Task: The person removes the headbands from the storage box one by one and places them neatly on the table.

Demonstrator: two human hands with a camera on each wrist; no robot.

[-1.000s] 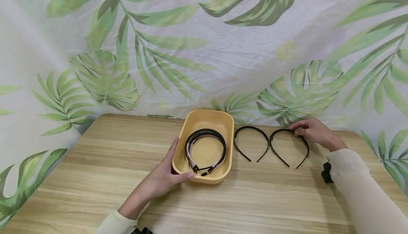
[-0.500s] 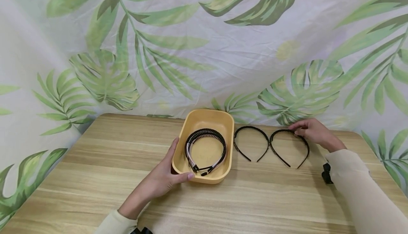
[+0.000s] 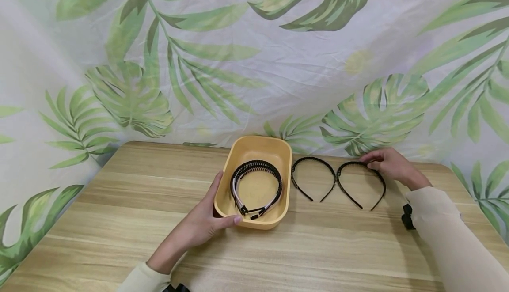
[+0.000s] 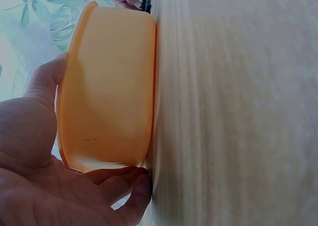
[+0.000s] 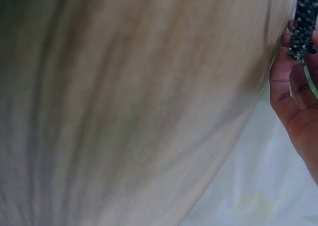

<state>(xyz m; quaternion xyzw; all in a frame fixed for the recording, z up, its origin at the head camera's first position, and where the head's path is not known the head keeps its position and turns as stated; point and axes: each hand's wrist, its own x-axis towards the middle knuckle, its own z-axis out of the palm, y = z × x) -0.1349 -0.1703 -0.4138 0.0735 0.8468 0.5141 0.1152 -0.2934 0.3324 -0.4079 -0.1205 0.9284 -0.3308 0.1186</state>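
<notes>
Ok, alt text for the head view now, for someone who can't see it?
A person's right hand pinches the rightmost black headband of two on a wood-grain table. The left hand grips a yellow tub of several headbands beside them; leaf-print cloth hangs behind.

Table (image 3: 338,248): light wood-grain top, rounded far corners, grain running mostly side to side. Cloth (image 3: 294,62) hangs behind and along both sides, whitish, visibly creased, printed with large green leaves (image 3: 350,0) and a faint yellow spot (image 3: 357,62). Lighting: soft, diffuse.
</notes>
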